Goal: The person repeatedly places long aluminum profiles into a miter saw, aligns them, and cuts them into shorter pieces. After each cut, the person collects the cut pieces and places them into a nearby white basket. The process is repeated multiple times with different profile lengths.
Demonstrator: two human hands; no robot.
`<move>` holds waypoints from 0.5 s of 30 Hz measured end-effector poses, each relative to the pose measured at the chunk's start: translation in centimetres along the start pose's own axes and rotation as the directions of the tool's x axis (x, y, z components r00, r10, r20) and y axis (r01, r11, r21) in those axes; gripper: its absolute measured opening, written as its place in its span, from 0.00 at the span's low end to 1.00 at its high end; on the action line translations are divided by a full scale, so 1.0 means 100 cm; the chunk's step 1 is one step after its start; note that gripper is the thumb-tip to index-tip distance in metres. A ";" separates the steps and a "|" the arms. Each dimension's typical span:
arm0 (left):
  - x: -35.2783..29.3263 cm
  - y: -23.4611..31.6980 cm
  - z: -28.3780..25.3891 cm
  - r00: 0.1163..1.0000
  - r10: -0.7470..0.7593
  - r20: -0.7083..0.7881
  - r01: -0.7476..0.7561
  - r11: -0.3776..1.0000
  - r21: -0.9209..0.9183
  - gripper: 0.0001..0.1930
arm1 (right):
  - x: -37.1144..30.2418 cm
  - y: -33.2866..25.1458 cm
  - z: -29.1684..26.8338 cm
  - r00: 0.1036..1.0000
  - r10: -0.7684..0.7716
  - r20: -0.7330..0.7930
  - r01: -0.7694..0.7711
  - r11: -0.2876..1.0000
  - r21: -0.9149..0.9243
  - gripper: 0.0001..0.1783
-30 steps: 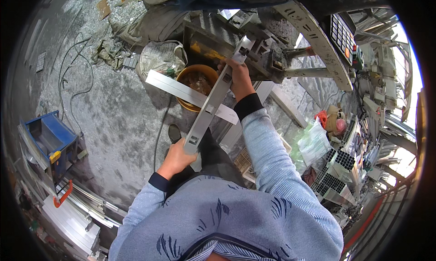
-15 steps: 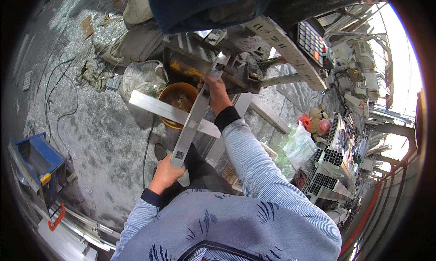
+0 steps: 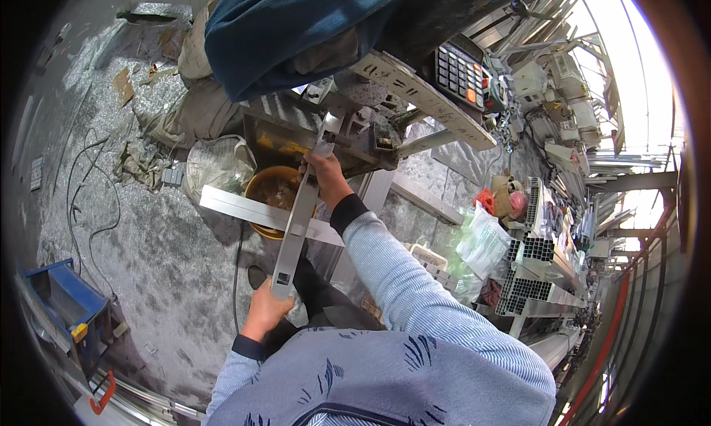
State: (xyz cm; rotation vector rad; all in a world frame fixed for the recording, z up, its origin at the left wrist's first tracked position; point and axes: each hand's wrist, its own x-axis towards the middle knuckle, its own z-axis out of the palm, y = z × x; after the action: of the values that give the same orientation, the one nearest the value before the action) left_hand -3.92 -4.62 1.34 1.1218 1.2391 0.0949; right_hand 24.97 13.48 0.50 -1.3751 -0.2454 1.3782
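My left hand [image 3: 266, 307] is closed around the near end of a long silver metal profile [image 3: 299, 222] with cut-out slots near its ends. Farther up, my right hand [image 3: 326, 177] grips the same profile, whose far end reaches the dark metal machine [image 3: 370, 141]. The profile slants up and slightly right in front of me. Below it, a second flat silver bar [image 3: 235, 207] lies crosswise over an orange-yellow bucket [image 3: 252, 189]. Some brownish material shows inside the bucket, partly hidden by both bars.
A blue cloth [image 3: 296, 30] hangs at the top, beside a white board [image 3: 426, 92] and a calculator [image 3: 458, 74]. A blue bin [image 3: 70, 289] stands at left. Stacked profiles [image 3: 526, 285] and plastic bags [image 3: 481, 241] crowd the right. A dark cable [image 3: 239, 278] runs along the floor.
The whole view has shifted, with the machine and bucket now farther left and lower. The held profile stands a little steeper. Both hands keep their grip on it.
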 end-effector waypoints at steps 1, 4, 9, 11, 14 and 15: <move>0.000 0.000 0.000 0.999 0.040 -0.016 -0.039 0.999 0.029 0.19 | 0.000 0.000 0.000 1.000 -0.002 -0.004 0.002 1.000 0.013 0.09; 0.000 0.000 0.000 0.996 0.079 -0.035 -0.077 0.995 0.063 0.19 | 0.000 0.001 -0.001 1.000 -0.016 0.026 0.015 0.999 0.045 0.10; 0.002 -0.006 0.001 0.998 0.058 -0.036 -0.055 0.996 0.065 0.19 | 0.003 0.004 -0.004 0.998 -0.040 0.045 0.037 0.998 0.058 0.11; 0.004 -0.009 0.002 0.996 0.072 -0.047 -0.068 0.995 0.078 0.19 | 0.002 0.005 -0.005 0.997 -0.058 0.057 0.055 0.997 0.051 0.11; 0.004 -0.012 0.003 0.996 0.070 -0.051 -0.066 0.995 0.077 0.19 | 0.001 0.007 -0.004 0.998 -0.048 0.047 0.046 0.998 0.046 0.11; 0.004 -0.012 0.003 0.997 0.060 -0.049 -0.057 0.996 0.071 0.19 | 0.001 0.007 -0.003 0.997 -0.058 0.042 0.056 0.997 0.059 0.11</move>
State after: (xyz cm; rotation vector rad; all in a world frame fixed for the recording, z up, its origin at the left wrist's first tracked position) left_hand -4.17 -5.18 0.18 1.2230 1.2630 0.1261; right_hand 24.88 13.14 -0.24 -1.2824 -0.2697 1.3585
